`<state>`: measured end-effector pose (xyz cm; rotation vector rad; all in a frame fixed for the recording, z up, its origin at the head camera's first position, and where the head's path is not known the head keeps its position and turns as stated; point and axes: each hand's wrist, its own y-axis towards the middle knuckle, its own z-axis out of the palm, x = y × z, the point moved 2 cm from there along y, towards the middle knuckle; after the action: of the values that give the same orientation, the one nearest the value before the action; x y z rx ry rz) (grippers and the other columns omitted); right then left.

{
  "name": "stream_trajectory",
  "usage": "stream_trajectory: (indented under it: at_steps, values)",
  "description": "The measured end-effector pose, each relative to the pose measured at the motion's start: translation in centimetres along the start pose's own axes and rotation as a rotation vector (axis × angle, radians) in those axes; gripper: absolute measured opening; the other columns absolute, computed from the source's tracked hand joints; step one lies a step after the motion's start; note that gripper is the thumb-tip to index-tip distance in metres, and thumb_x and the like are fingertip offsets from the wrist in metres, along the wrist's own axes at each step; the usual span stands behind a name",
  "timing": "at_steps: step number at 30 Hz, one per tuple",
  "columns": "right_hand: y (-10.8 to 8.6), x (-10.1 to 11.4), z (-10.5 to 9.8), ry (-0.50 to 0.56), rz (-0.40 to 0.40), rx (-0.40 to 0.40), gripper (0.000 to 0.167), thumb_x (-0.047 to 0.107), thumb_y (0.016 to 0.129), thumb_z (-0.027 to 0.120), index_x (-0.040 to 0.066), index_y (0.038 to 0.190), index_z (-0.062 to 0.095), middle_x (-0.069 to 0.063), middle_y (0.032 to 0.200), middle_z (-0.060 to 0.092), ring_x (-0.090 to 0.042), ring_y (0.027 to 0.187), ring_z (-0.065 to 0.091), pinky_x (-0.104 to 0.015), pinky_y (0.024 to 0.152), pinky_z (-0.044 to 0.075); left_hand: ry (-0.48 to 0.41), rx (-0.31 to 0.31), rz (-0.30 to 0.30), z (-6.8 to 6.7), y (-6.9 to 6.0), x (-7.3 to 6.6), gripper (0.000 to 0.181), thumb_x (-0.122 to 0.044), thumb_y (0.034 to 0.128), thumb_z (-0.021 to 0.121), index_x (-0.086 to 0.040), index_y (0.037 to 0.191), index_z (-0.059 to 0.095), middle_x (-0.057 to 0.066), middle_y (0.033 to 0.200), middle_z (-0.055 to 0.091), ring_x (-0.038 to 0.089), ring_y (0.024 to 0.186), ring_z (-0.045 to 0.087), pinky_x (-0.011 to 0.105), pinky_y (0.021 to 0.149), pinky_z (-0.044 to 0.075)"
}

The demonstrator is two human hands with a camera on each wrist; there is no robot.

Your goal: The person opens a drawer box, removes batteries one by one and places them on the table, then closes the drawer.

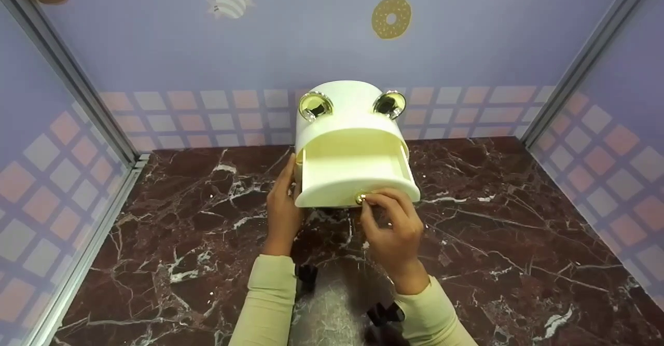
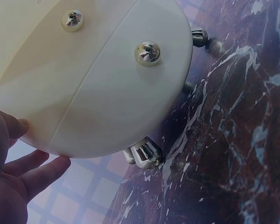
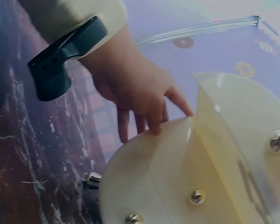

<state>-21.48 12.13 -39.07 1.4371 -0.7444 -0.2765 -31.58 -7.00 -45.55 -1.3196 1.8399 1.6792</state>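
Note:
A cream-white rounded box [image 1: 346, 102] with shiny round ornaments on top stands upright, its upper drawer [image 1: 358, 193] pulled out and nothing visible inside. My right hand [image 1: 397, 232] pinches that drawer's gold knob [image 1: 360, 197] between thumb and fingers; at the right wrist view's edge only a bit of fingertip shows beside the knob [image 3: 277, 142]. My left hand [image 1: 282, 211] lies along the box's left side, its extended fingers touching the curved edge, as the left wrist view shows of the hand [image 2: 14, 172]. Below, the lower front [image 2: 116, 88] carries further metallic knobs [image 2: 148, 53].
Short metallic feet [image 2: 147, 153] hold the box above the dark red marbled tabletop [image 1: 493, 232]. A purple patterned wall [image 1: 249, 50] stands behind it, with side panels left and right in metal frames [image 1: 576, 55].

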Motion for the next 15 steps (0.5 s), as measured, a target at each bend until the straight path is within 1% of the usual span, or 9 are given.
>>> stream_trajectory:
  at_steps: [3,4,5,7,10,11,12,14,15]
  values:
    - [0.8,0.3,-0.4,0.017,0.018,-0.008,0.013,-0.003,0.073,0.074,0.001,0.086,0.073,-0.012,0.088,0.069,-0.024,0.082,0.066,-0.020,0.078,0.055,0.025,-0.013,0.001,-0.1,0.0,0.0,0.054,-0.007,0.0969,0.056,-0.024,0.146,0.045,0.003,0.142,0.055,0.023,0.106,0.065,0.037,0.077,0.057]
    - [1.1,0.4,-0.6,0.028,0.025,-0.012,0.014,-0.003,0.072,0.074,0.001,0.086,0.072,-0.013,0.089,0.069,-0.024,0.082,0.065,-0.021,0.079,0.056,0.030,-0.018,0.005,-0.1,0.0,0.0,0.054,-0.005,0.0962,0.056,-0.023,0.146,0.045,0.003,0.142,0.055,0.024,0.108,0.065,0.037,0.078,0.057]
    - [1.4,0.5,-0.7,0.044,0.034,-0.014,0.016,-0.004,0.072,0.074,-0.001,0.087,0.072,-0.014,0.089,0.069,-0.023,0.081,0.065,-0.021,0.079,0.056,0.036,-0.021,0.006,-0.1,0.0,0.0,0.055,-0.003,0.0956,0.057,-0.022,0.146,0.046,0.002,0.143,0.054,0.024,0.106,0.065,0.037,0.078,0.057]
    - [2.1,0.7,-1.2,0.066,0.052,-0.020,0.018,-0.005,0.071,0.073,-0.003,0.088,0.071,-0.016,0.090,0.068,-0.022,0.081,0.064,-0.021,0.080,0.056,0.039,-0.023,0.010,-0.1,0.0,0.0,0.056,-0.002,0.0946,0.057,-0.022,0.146,0.046,0.002,0.144,0.053,0.025,0.111,0.063,0.037,0.079,0.057]
    - [3.2,0.6,-1.9,0.100,0.081,-0.030,0.021,-0.008,0.070,0.072,-0.007,0.090,0.068,-0.019,0.090,0.066,-0.017,0.083,0.062,-0.020,0.081,0.056,0.045,-0.017,0.014,0.0,0.0,-0.1,0.055,-0.002,0.0946,0.058,-0.020,0.146,0.046,0.003,0.145,0.052,0.026,0.118,0.061,0.038,0.085,0.056]
    - [3.6,0.5,-2.1,0.118,0.098,-0.026,0.021,-0.009,0.070,0.072,-0.007,0.091,0.068,-0.019,0.091,0.065,-0.016,0.086,0.062,-0.021,0.082,0.056,0.044,-0.014,0.014,0.0,0.0,-0.1,0.055,-0.003,0.0949,0.058,-0.020,0.146,0.046,0.003,0.145,0.051,0.026,0.118,0.061,0.038,0.085,0.056]
    - [4.0,0.3,-2.3,0.139,0.115,-0.019,0.022,-0.010,0.070,0.071,-0.008,0.092,0.067,-0.020,0.092,0.065,-0.016,0.088,0.061,-0.022,0.084,0.056,0.044,-0.012,0.015,0.0,0.0,0.0,0.054,-0.003,0.0952,0.057,-0.019,0.146,0.046,0.003,0.146,0.051,0.026,0.122,0.059,0.039,0.088,0.056]
    - [4.9,-0.1,-2.6,0.193,0.145,0.012,0.025,-0.012,0.071,0.071,-0.010,0.095,0.066,-0.020,0.095,0.064,-0.016,0.092,0.061,-0.025,0.087,0.056,0.050,-0.013,0.014,0.0,0.0,0.0,0.053,-0.004,0.0953,0.057,-0.018,0.146,0.046,0.003,0.145,0.051,0.026,0.121,0.059,0.039,0.091,0.055]
    - [5.4,-0.4,-2.7,0.215,0.158,0.032,0.026,-0.012,0.071,0.072,-0.010,0.096,0.066,-0.020,0.097,0.064,-0.017,0.094,0.061,-0.026,0.088,0.056,0.053,-0.013,0.012,0.0,0.0,0.0,0.054,-0.003,0.0952,0.057,-0.019,0.146,0.046,0.002,0.145,0.051,0.026,0.121,0.059,0.039,0.089,0.056]
